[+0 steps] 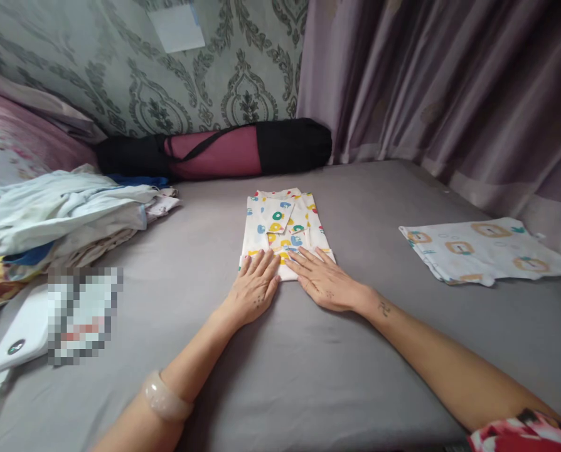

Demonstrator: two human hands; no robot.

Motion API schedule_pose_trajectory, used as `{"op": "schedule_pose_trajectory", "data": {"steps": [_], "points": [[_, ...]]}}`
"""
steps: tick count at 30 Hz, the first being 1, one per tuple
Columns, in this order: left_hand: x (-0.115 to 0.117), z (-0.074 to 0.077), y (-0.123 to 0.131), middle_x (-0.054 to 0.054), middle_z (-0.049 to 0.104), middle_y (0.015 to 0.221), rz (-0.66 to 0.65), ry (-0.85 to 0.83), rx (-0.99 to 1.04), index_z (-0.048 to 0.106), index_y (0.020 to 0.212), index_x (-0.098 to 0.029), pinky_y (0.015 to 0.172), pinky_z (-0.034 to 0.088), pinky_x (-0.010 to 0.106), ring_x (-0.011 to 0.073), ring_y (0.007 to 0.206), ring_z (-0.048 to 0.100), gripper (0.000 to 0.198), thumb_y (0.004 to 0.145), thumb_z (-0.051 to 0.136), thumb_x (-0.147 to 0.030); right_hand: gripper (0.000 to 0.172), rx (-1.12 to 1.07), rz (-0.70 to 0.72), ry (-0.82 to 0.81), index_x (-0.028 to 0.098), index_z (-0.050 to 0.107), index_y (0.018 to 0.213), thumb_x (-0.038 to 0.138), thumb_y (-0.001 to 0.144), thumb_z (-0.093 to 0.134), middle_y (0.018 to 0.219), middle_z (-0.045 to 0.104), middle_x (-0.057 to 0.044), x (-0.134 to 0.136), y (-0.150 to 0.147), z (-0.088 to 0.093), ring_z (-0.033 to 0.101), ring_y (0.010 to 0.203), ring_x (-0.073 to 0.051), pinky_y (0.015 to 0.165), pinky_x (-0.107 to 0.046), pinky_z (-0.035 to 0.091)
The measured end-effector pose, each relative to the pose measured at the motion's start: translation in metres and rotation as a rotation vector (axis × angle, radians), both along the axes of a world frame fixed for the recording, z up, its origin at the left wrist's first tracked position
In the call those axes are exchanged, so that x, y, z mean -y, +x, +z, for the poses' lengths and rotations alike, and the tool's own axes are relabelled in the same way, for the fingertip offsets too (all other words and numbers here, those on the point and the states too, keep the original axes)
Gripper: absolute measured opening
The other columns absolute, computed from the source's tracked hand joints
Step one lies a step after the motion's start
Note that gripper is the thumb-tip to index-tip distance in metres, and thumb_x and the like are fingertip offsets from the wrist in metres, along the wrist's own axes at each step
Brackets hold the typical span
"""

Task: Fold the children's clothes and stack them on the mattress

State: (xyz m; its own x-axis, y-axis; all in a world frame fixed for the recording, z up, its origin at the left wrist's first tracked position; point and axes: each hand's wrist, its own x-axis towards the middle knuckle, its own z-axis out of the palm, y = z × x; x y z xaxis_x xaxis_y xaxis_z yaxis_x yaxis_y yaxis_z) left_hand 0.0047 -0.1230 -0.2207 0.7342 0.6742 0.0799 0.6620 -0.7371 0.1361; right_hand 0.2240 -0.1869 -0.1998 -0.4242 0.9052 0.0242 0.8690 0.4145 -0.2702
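Observation:
A white shirt (280,216) with a colourful print lies folded into a narrow rectangle on the grey bed sheet. Its sleeves are tucked inward over the body, and the near end is turned up in a fold. My left hand (256,285) rests flat on the left part of that near fold, fingers stretched out. On the right part of the fold lies my right hand (322,279), also flat, with its fingers spread. Both palms touch the cloth, and neither hand grips it. The parts of the fold under my fingers are hidden.
A folded white printed garment (482,248) lies to the right. Heaped clothes (64,210) are at the left, with a white device (26,326) and a pixelated item (85,320) nearer. A black and maroon bag (214,150) lies along the wall, beside purple curtains (403,75).

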Motion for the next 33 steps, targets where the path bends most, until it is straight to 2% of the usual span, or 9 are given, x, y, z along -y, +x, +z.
{"op": "schedule_pose_trajectory", "data": {"steps": [5, 10, 15, 18, 25, 28, 33], "points": [[0.002, 0.004, 0.0, 0.009, 0.029, 0.157, 0.015, 0.001, -0.015, 0.034, 0.149, -0.017, 0.119, 0.02, 0.051, 0.0262, 0.147, 0.019, 0.053, 0.1, 0.022, -0.033, 0.052, -0.015, -0.008, -0.011, 0.025, 0.029, 0.152, 0.033, 0.101, 0.022, 0.159, 0.024, -0.004, 0.001, -0.001, 0.004, 0.014, 0.148, -0.022, 0.12, -0.051, 0.011], [0.0, 0.01, -0.003, 0.011, 0.026, 0.158, 0.079, 0.077, 0.023, 0.031, 0.149, -0.01, 0.12, 0.018, 0.049, 0.0262, 0.148, 0.014, 0.055, 0.098, 0.024, -0.028, 0.055, 0.009, -0.098, 0.011, 0.018, 0.025, 0.153, 0.035, 0.101, 0.019, 0.159, 0.021, -0.007, 0.002, 0.004, 0.007, 0.012, 0.148, -0.022, 0.12, -0.05, 0.01], [-0.004, 0.003, -0.006, 0.013, 0.031, 0.156, 0.117, 0.004, -0.015, 0.033, 0.149, -0.011, 0.119, 0.022, 0.047, 0.0262, 0.146, 0.021, 0.056, 0.1, 0.02, -0.036, 0.057, 0.032, -0.136, -0.01, 0.015, 0.026, 0.153, 0.037, 0.101, 0.019, 0.159, 0.021, -0.009, 0.001, 0.009, 0.002, 0.014, 0.147, -0.022, 0.12, -0.047, 0.013], [-0.005, -0.001, -0.007, 0.013, 0.03, 0.156, 0.124, 0.0, -0.009, 0.032, 0.149, -0.012, 0.119, 0.022, 0.046, 0.0253, 0.146, 0.021, 0.056, 0.1, 0.02, -0.037, 0.059, 0.032, -0.136, -0.037, 0.013, 0.026, 0.153, 0.038, 0.101, 0.017, 0.159, 0.02, -0.009, 0.001, 0.01, 0.002, 0.012, 0.147, -0.021, 0.121, -0.046, 0.013], [-0.007, 0.004, -0.014, 0.014, 0.023, 0.158, 0.247, -0.015, -0.076, 0.027, 0.151, -0.006, 0.12, 0.019, 0.047, 0.0261, 0.147, 0.016, 0.06, 0.101, 0.017, -0.038, 0.061, 0.049, -0.252, -0.011, 0.012, 0.02, 0.154, 0.038, 0.099, 0.016, 0.16, 0.018, -0.01, 0.003, 0.026, -0.002, 0.013, 0.147, -0.022, 0.121, -0.047, 0.013], [-0.008, 0.005, -0.015, 0.012, 0.023, 0.158, 0.256, -0.043, -0.119, 0.026, 0.151, -0.007, 0.12, 0.019, 0.046, 0.0256, 0.147, 0.016, 0.06, 0.101, 0.018, -0.038, 0.062, 0.077, -0.261, -0.022, 0.01, 0.021, 0.154, 0.038, 0.099, 0.016, 0.159, 0.019, -0.011, 0.003, 0.03, -0.006, 0.014, 0.147, -0.023, 0.12, -0.047, 0.015], [-0.008, 0.003, -0.015, 0.014, 0.026, 0.157, 0.26, -0.017, -0.097, 0.028, 0.15, -0.007, 0.119, 0.019, 0.051, 0.0278, 0.147, 0.018, 0.058, 0.101, 0.019, -0.037, 0.061, 0.101, -0.264, -0.031, 0.009, 0.022, 0.153, 0.035, 0.099, 0.018, 0.159, 0.018, -0.011, 0.004, 0.03, -0.005, 0.014, 0.147, -0.022, 0.121, -0.046, 0.014]]}}
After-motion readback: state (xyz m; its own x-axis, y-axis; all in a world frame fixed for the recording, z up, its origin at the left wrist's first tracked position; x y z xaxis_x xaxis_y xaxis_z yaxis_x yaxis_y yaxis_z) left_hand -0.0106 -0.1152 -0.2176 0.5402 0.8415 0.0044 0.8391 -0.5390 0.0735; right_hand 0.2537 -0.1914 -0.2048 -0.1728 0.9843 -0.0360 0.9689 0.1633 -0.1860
